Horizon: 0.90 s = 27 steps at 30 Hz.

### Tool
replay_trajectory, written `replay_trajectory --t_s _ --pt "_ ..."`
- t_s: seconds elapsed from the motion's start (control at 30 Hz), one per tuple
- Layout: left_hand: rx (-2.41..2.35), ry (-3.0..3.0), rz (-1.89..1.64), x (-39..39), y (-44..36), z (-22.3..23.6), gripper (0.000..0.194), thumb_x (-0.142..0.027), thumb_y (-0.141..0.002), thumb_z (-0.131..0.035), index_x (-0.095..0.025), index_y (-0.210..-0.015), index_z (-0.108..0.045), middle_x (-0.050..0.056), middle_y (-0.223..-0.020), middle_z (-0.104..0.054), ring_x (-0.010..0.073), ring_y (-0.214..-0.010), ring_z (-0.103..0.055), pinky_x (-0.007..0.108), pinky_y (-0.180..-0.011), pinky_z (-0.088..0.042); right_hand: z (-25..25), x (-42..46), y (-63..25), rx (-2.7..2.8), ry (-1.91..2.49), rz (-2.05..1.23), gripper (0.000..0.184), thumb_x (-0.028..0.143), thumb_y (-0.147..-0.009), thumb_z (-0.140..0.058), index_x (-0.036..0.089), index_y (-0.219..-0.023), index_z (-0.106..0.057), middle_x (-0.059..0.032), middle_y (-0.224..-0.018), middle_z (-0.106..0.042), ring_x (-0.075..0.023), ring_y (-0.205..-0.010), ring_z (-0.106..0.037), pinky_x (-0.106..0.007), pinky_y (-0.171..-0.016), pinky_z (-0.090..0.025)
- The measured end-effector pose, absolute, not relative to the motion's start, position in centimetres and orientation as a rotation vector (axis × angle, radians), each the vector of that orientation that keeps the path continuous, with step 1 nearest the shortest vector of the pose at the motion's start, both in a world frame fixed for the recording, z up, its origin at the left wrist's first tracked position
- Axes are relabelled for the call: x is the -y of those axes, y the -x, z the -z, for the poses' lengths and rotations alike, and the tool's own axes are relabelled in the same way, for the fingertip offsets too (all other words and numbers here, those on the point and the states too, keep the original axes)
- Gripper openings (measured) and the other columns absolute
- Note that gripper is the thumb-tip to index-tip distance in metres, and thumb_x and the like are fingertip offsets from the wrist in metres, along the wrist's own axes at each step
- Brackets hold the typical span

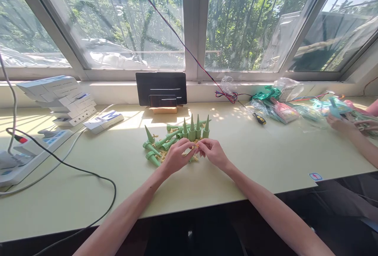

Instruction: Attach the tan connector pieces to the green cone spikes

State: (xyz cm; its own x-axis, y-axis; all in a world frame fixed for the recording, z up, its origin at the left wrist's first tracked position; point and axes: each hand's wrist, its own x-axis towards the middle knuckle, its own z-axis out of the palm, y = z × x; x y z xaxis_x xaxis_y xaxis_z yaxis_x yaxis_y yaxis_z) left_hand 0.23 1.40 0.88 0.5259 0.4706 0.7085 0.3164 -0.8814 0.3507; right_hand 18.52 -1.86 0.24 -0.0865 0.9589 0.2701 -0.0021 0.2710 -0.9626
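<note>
My left hand (179, 154) and my right hand (213, 153) meet fingertip to fingertip above the table. Both are closed in a pinch around a small yellow plastic piece (197, 145) with an orange-red spot, mostly covered by the fingers. Just behind them stands a row of several green plastic spikes (192, 129), points up. More green spikes (152, 158) lie in a loose heap beside my left hand, and one cone (149, 134) points upward at the left. Small yellow pieces (163, 155) are scattered among the spikes and partly under my hands.
A tablet (161, 86) and a phone (162, 101) lean on a stand at the back. White boxes (71, 106), a power strip (35, 157) and a black cable (88, 174) occupy the left. Rightward are a screwdriver (259, 119), bagged parts (283, 110) and another person's hand (342, 124).
</note>
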Motion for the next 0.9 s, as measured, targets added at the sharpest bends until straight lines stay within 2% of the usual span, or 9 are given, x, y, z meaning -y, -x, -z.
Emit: replay_trajectory --t_s 0.33,0.47,0.9 --pt "-0.671 -2.576 -1.276 -1.57 -0.17 -0.66 0.011 -0.018 -0.095 -0.056 -0.02 -0.097 -0.066 0.003 -0.084 -0.063 0.0117 -0.071 -0.058 0.024 -0.064 -0.047 -0.26 1.87 -18.5 1.381 0.973 -1.07 0.033 0.048 -0.088 -0.063 0.017 -0.08 -0.067 -0.0042 -0.067 -0.069 -0.0136 -0.054 -0.057 -0.027 -0.054 -0.047" --pt "-0.684 -2.575 -1.288 -1.61 -0.21 -0.63 0.011 -0.018 -0.095 -0.055 -0.02 -0.096 -0.066 0.003 -0.082 -0.062 0.0107 -0.066 -0.055 0.023 -0.059 -0.045 -0.45 1.93 -18.53 1.365 0.978 -1.072 0.033 0.049 -0.089 -0.062 0.017 -0.079 -0.066 -0.0051 -0.069 -0.07 -0.0133 -0.054 -0.055 -0.027 -0.053 -0.046" --pt "-0.698 -2.563 -1.295 -1.65 -0.2 -0.7 0.011 -0.018 -0.096 -0.055 -0.02 -0.095 -0.066 0.003 -0.082 -0.061 0.0102 -0.064 -0.052 0.022 -0.058 -0.043 -0.8 1.88 -18.54 1.3 0.979 -1.122 0.036 0.053 -0.082 -0.068 0.018 -0.078 -0.064 -0.0017 -0.065 -0.065 -0.0123 -0.051 -0.053 -0.027 -0.05 -0.045"
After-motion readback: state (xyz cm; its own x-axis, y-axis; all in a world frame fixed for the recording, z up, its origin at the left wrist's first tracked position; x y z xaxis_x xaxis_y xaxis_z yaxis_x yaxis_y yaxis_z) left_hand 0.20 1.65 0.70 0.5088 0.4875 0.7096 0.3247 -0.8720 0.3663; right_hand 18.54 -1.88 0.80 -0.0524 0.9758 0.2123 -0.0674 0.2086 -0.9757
